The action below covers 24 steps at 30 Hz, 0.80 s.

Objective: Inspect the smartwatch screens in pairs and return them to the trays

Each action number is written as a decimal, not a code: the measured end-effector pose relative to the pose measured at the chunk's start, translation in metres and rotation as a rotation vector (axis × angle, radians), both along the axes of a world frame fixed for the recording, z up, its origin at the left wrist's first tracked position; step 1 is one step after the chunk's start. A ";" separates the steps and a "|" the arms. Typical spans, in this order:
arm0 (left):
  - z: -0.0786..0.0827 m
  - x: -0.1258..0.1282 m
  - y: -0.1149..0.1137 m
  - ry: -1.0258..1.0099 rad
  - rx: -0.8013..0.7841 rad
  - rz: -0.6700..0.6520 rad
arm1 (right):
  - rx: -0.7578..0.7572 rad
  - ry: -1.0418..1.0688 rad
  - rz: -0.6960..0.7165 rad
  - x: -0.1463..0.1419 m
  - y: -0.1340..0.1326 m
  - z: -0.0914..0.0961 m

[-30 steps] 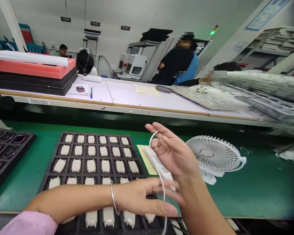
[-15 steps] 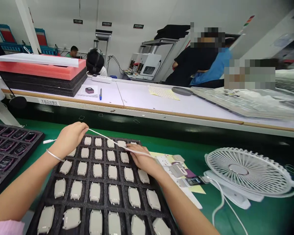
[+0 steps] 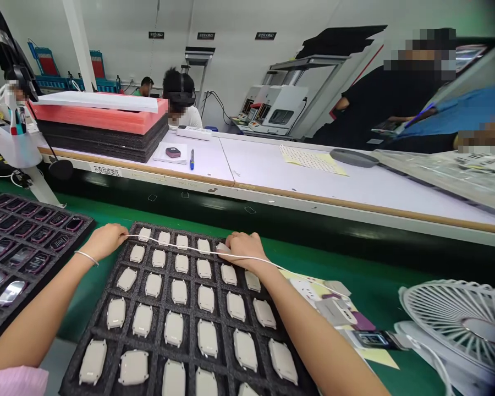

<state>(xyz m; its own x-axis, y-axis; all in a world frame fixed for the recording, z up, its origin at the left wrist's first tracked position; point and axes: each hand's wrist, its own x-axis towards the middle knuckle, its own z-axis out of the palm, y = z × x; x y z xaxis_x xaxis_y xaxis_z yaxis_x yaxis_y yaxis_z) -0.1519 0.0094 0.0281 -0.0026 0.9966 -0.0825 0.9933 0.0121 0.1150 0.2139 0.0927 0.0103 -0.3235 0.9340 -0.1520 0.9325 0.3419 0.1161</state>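
Note:
My left hand (image 3: 107, 242) is just beyond the back left corner of a black foam tray (image 3: 167, 224), fingers pinched on a thin white cable (image 3: 193, 249). The cable stretches across the tray's back row and over my right wrist toward the right. My right hand (image 3: 246, 250) is at the back right corner of the tray, its fingers curled down beside a small whitish piece (image 3: 223, 248); what they grip is hidden. Pale watch-case-like parts (image 3: 174, 329) sit in the tray's pockets, several to a row.
At left lies another foam tray (image 3: 76, 215) of dark watch-like pieces. To the right are a white fan (image 3: 457, 313), a power strip (image 3: 303, 289) and a small device with a screen (image 3: 371, 338). A raised shelf (image 3: 259, 165) holds stacked foam (image 3: 107, 137). Several people are beyond it.
The view has turned left. My left hand has moved left and down off the tray's back edge, drawing the cable across the back row. The cable's plug end beside that hand no longer shows.

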 end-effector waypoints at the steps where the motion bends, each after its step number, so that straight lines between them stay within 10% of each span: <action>1: -0.003 -0.003 -0.001 -0.003 0.002 0.013 | 0.000 -0.004 -0.029 -0.002 0.001 0.000; 7: -0.011 -0.002 0.008 -0.062 0.045 0.006 | 0.082 0.019 -0.144 -0.006 -0.025 0.000; 13: -0.019 0.026 0.038 -0.255 0.157 -0.106 | -0.127 0.631 0.133 0.065 -0.151 0.013; 18: -0.036 0.030 0.066 -0.309 0.188 -0.140 | 0.662 0.803 -0.658 0.143 -0.239 -0.015; 24: -0.037 0.026 0.077 -0.482 -0.017 -0.106 | 0.287 1.107 -1.054 0.194 -0.268 -0.090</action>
<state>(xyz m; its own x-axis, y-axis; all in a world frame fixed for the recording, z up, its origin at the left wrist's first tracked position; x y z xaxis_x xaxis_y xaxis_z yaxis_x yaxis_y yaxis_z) -0.1260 0.0862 -0.0084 0.1410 0.9878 -0.0659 0.8228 -0.0799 0.5627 0.4077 -0.1752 -0.0795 0.6481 0.7581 -0.0721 0.3903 -0.4120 -0.8234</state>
